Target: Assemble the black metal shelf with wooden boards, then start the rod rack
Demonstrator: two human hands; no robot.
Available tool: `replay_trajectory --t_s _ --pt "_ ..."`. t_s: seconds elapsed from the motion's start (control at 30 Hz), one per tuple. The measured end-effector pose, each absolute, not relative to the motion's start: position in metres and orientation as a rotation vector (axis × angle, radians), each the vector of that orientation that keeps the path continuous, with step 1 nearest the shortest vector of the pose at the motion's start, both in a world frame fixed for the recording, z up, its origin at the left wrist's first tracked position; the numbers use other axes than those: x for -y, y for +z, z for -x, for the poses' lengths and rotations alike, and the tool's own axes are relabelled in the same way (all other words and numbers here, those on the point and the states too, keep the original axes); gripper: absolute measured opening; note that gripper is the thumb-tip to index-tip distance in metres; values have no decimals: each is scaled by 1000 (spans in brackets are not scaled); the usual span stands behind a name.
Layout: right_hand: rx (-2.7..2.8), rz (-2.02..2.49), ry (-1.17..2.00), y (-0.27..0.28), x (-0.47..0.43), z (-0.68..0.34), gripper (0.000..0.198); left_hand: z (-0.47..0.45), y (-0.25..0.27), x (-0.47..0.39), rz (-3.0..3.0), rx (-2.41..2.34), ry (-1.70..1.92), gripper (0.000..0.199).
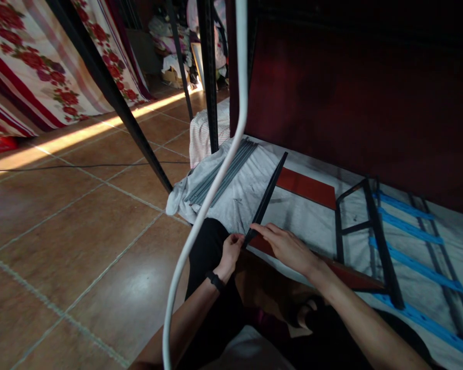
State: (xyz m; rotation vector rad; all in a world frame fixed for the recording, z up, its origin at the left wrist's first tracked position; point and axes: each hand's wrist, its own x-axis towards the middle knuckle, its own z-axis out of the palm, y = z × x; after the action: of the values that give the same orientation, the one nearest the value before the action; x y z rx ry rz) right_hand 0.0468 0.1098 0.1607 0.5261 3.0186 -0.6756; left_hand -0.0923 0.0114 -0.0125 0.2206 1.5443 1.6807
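Note:
A black metal bar (pixel 270 192) slants across two reddish-brown boards, the far board (pixel 306 187) and the near board (pixel 263 245). At the bar's near end, my left hand (pixel 230 253) pinches its fingertips together; whatever they hold is too small or hidden to make out. My right hand (pixel 287 247) grips the same end from the other side, its forefinger stretched onto the bar and its thumb hidden. At the boards' right end stands a black metal frame (pixel 378 239) with crossbars. The boards and frame are joined and rest on a grey cloth (pixel 306 216).
Several grey rods (pixel 224 172) lie on the cloth at the left. Blue slatted pieces (pixel 412 228) lie to the right. A white cable (pixel 208 203) hangs across my view. Black poles (pixel 118 103) rise at the left, and a dark red panel (pixel 351 103) stands behind.

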Motion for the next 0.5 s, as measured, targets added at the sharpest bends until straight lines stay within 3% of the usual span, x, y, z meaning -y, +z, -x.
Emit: replay_trajectory --t_s 0.5 --pt "-2998 -490 -720 159 -113 -46 65 98 -14 -10 -353 -1669 1746 16"
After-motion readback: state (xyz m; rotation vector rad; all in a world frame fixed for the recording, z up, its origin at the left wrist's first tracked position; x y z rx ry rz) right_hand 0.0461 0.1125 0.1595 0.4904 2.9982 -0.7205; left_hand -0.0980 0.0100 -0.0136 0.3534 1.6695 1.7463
